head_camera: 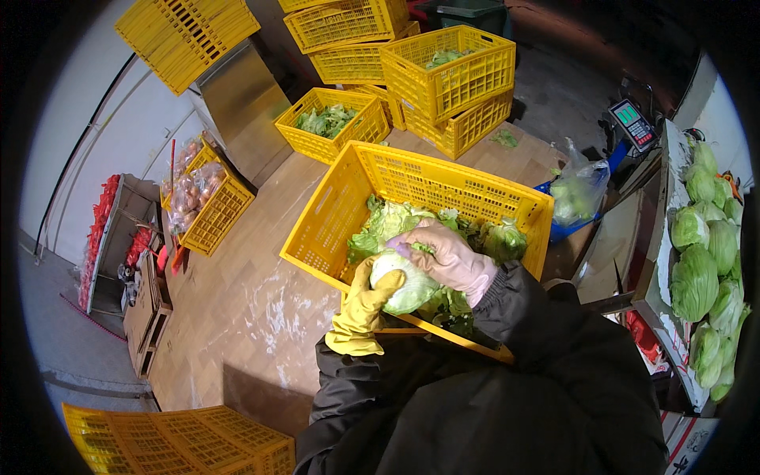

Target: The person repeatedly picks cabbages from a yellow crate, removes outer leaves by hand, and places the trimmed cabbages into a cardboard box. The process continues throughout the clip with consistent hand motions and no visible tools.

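Note:
My left hand [364,301], in a yellow rubber glove, cups a pale green head of lettuce [412,290] from the left, its thumb across the front. My right hand [450,252], in a pale pink glove with purple at the fingertips, lies over the top of the head. A bit of green leaf [423,247] shows between its fingers. Both hands are above a yellow plastic crate [457,172] in front of me. Loose lettuce leaves [389,219] lie inside it, and a rounder green piece [504,240] sits near its right wall.
A leaf-filled yellow crate [331,151] and stacked crates [448,89] stand beyond. Bagged produce fills another crate [217,222] at left. Several lettuce heads [694,282] line a shelf at right, near a scale display [633,123] and a plastic bag [579,184]. A crate [178,439] stands lower left.

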Tool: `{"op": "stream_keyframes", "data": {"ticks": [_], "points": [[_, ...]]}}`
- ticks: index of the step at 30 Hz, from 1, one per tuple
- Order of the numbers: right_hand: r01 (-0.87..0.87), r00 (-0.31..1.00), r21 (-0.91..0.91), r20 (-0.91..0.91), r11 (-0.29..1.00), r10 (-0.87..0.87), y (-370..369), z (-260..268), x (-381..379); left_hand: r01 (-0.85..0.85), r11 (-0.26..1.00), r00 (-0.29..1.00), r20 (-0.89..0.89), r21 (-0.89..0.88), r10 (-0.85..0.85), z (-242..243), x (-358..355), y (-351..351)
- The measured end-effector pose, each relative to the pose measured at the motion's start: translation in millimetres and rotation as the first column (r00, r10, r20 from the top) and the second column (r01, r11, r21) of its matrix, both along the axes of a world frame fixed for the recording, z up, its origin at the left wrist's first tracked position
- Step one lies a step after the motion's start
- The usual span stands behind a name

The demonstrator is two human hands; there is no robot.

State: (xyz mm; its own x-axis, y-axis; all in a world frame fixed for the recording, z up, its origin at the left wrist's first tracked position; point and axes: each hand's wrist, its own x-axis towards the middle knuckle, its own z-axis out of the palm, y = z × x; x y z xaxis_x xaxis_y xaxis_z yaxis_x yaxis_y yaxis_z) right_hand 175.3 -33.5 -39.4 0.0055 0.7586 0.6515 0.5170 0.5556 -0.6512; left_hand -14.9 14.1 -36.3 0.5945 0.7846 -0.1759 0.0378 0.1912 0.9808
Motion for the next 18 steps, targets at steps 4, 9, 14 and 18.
{"op": "stream_keyframes", "data": {"ticks": [4,9,14,18], "points": [[-0.095,0.894,-0.242,-0.446,0.966,-0.024,8,-32,15,-0.032,0.999,0.999,-0.011,0.013,0.032,6,-3,-7],[-0.426,0.018,-0.282,-0.953,0.859,-0.304,17,-60,29,-0.044,0.941,0.947,0.286,-0.336,0.146,-5,-9,-4],[-0.478,0.621,-0.228,-0.771,0.848,0.143,1,-28,25,0.013,0.983,0.973,0.227,-0.181,0.029,-15,-14,2],[-0.032,0.914,-0.706,-0.307,0.707,-0.266,-3,-18,18,0.081,0.957,0.89,0.453,-0.278,0.056,-7,-8,-10]]}}
